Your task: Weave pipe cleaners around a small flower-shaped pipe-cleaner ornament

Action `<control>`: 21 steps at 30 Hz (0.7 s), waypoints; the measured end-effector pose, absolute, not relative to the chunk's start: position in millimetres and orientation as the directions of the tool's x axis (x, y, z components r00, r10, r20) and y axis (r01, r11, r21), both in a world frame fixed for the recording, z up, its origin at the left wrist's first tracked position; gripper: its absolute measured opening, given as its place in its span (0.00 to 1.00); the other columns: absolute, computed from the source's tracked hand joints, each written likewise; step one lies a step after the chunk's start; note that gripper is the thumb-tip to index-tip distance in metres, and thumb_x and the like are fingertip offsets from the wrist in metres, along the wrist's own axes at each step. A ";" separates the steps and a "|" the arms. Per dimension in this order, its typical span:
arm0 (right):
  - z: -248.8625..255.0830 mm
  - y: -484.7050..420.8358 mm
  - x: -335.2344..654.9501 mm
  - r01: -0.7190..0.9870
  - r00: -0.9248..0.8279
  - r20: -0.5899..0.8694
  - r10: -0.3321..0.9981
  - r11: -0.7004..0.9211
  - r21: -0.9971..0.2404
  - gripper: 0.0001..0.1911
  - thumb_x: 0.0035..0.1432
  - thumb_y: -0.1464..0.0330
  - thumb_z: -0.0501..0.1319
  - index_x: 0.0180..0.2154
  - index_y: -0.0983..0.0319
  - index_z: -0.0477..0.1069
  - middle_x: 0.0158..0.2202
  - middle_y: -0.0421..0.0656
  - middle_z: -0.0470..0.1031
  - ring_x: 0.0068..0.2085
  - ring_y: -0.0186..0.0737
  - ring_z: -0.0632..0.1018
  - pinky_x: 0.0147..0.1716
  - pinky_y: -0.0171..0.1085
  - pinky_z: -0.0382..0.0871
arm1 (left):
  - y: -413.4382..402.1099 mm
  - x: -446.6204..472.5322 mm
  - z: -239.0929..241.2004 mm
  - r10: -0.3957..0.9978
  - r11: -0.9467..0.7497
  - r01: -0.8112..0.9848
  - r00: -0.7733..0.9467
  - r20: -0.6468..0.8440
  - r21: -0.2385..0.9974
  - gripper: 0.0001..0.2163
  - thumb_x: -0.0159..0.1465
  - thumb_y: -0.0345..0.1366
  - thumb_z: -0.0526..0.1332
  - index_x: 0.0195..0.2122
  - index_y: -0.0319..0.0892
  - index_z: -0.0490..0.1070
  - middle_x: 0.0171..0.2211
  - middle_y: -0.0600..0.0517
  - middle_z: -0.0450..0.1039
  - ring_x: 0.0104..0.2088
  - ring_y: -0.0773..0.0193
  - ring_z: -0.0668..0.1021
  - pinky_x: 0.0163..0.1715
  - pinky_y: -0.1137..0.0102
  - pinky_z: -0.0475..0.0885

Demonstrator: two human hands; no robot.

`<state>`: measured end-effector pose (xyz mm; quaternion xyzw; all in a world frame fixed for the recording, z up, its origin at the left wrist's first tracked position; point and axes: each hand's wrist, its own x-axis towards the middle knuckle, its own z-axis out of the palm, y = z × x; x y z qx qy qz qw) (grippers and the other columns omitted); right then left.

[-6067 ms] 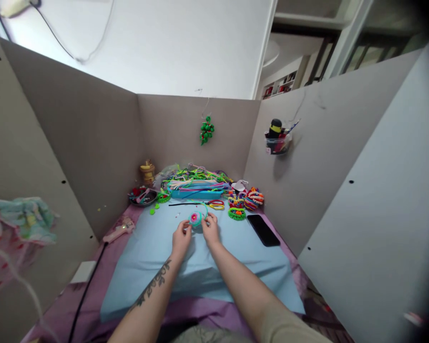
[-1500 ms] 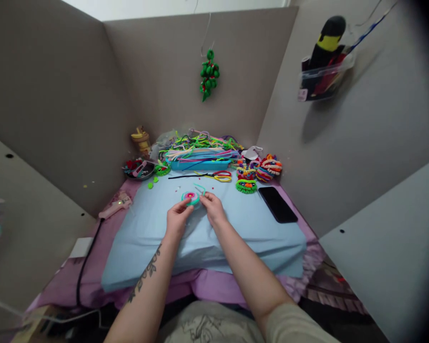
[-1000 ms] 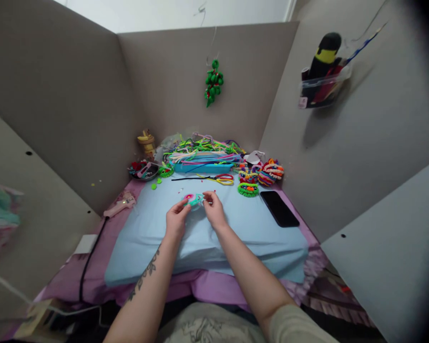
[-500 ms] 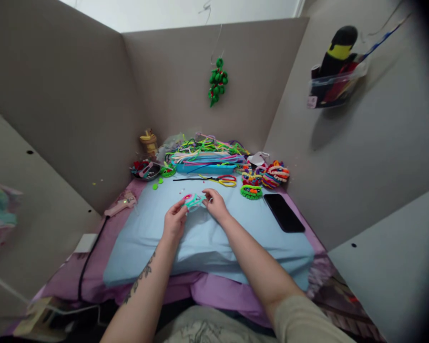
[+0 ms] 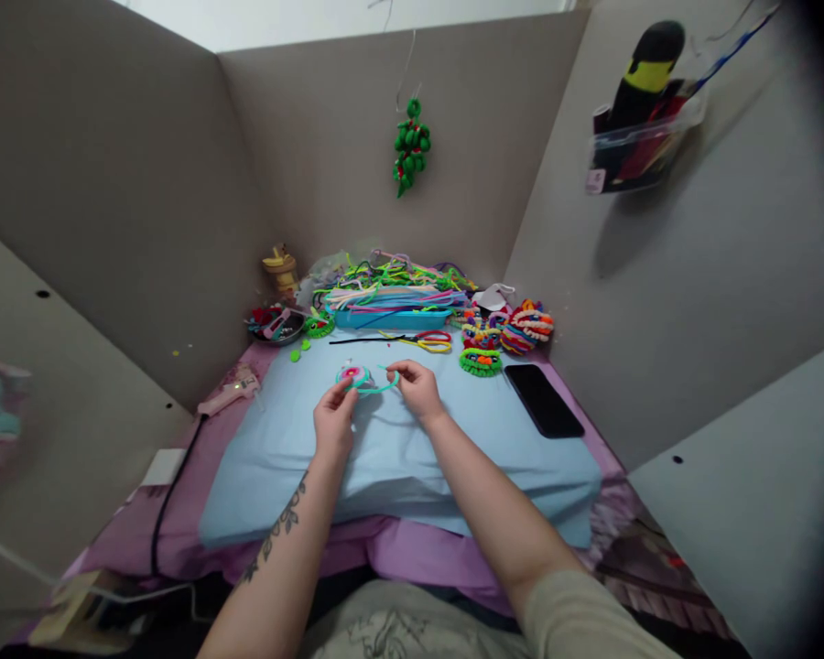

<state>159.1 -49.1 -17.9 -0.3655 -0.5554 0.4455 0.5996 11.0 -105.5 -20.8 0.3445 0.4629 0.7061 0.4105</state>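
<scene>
Between the thumb and fingers of my left hand [image 5: 335, 416] is a small round coil of pipe cleaner [image 5: 352, 375], pink in the middle with turquoise around it. A loose turquoise pipe cleaner end [image 5: 384, 386] curves from the coil over to my right hand [image 5: 414, 389], which pinches it. Both hands are above the light blue cloth [image 5: 398, 458]. Beyond them lie scissors [image 5: 432, 341] with red and yellow handles and a black pipe cleaner [image 5: 363, 341].
A blue tray [image 5: 391, 318] heaped with pipe cleaners stands at the back. Finished fuzzy pieces [image 5: 481, 361] and a black phone [image 5: 544, 401] lie to the right. On the left are a pink glue gun [image 5: 230, 392] with a cord and a dark bowl [image 5: 281, 329].
The turquoise strand now forms a wider open curve between my hands, and the coil faces up more plainly. The whole view has shifted slightly.
</scene>
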 end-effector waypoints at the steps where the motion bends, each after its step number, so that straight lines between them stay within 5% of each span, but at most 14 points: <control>1: -17.3 -49.4 158.6 -0.160 -0.042 0.326 0.944 0.316 -0.935 0.06 0.45 0.65 0.64 0.29 0.60 0.76 0.25 0.40 0.74 0.27 0.36 0.72 0.29 0.36 0.66 | -105.6 10.8 -20.8 0.899 -0.235 -0.261 -0.425 0.107 0.936 0.20 0.47 0.38 0.71 0.41 0.37 0.76 0.20 0.58 0.66 0.16 0.77 0.60 0.15 0.78 0.52; 15: -18.5 -46.6 154.2 -0.484 -0.164 0.092 0.982 0.001 -0.875 0.11 0.36 0.66 0.69 0.27 0.61 0.75 0.22 0.38 0.76 0.25 0.33 0.75 0.29 0.34 0.70 | -107.7 9.2 -20.7 0.923 -0.243 -0.278 -0.361 0.133 0.930 0.19 0.46 0.39 0.70 0.39 0.38 0.76 0.19 0.57 0.67 0.17 0.75 0.65 0.17 0.77 0.58; 21: -16.6 -47.0 154.6 -0.545 -0.165 0.032 0.986 -0.064 -0.836 0.15 0.35 0.64 0.71 0.27 0.61 0.71 0.22 0.35 0.74 0.25 0.32 0.76 0.29 0.33 0.71 | -108.2 11.6 -22.1 0.921 -0.244 -0.196 -0.353 0.164 0.950 0.22 0.47 0.40 0.70 0.44 0.39 0.74 0.34 0.49 0.76 0.30 0.67 0.76 0.31 0.73 0.69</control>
